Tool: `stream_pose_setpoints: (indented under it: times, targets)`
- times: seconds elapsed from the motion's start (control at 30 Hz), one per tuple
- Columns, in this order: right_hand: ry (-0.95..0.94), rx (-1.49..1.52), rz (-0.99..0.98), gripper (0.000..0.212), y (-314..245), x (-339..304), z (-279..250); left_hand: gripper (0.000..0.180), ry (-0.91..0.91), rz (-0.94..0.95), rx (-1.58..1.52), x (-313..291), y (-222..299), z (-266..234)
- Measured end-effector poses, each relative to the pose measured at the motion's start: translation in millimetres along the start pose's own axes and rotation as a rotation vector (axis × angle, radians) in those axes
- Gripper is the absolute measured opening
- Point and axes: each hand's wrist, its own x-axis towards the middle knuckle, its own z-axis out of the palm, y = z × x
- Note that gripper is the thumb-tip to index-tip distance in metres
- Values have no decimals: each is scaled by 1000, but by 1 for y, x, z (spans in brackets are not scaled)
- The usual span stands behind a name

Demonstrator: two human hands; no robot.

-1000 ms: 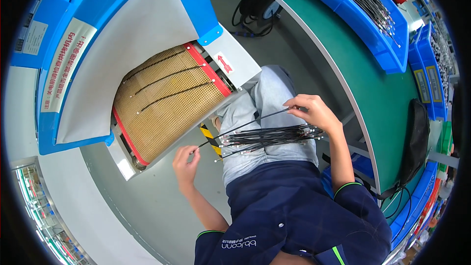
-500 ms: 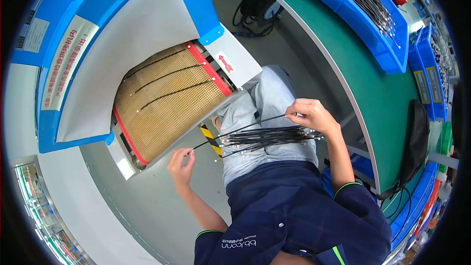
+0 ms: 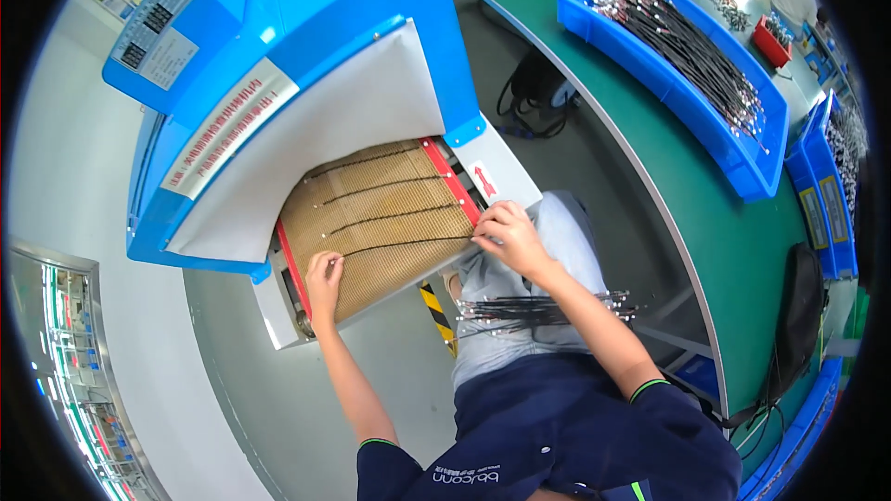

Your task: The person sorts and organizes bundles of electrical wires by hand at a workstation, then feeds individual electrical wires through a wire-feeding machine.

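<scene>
Head: held cable (image 3: pixel 406 243) now over belt (image 3: pixel 390 275)

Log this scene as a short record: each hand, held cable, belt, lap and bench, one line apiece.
Left hand: pinching a thin black cable near one end
Right hand: pinching it near the other end
Held cable: stretched over a tan mesh conveyor belt; contact unclear
Belt: three other thin black cables, roughly parallel
Lap: loose bundle of black cables across pale blue trousers
Bench: green top, long blue plastic tray of black cables
</scene>
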Motion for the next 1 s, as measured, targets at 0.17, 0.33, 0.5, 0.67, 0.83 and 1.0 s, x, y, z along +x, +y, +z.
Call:
stream_pose_setpoints:
  times: [0.17,0.33,0.5,0.67,0.83,1.0]
  targets:
    - [0,-93,7,19,4,5,12,11,-37,52,28,15,-17,5]
    - [-38,82,159,16,-4,-27,-20,19,13,54,53,4,-19,6]
    - [-576,-111,339,21,20,-114,-45,20,180,80,4,-16,25,18]
    - [-684,-109,339,19,23,-142,-45,17,-50,167,-200,-50,85,70]
    - [-598,-28,423,16,13,-135,-48,25,-485,114,-325,-93,119,124]
    - [-454,10,355,17,5,-135,-55,27,-601,229,-234,-123,112,161]
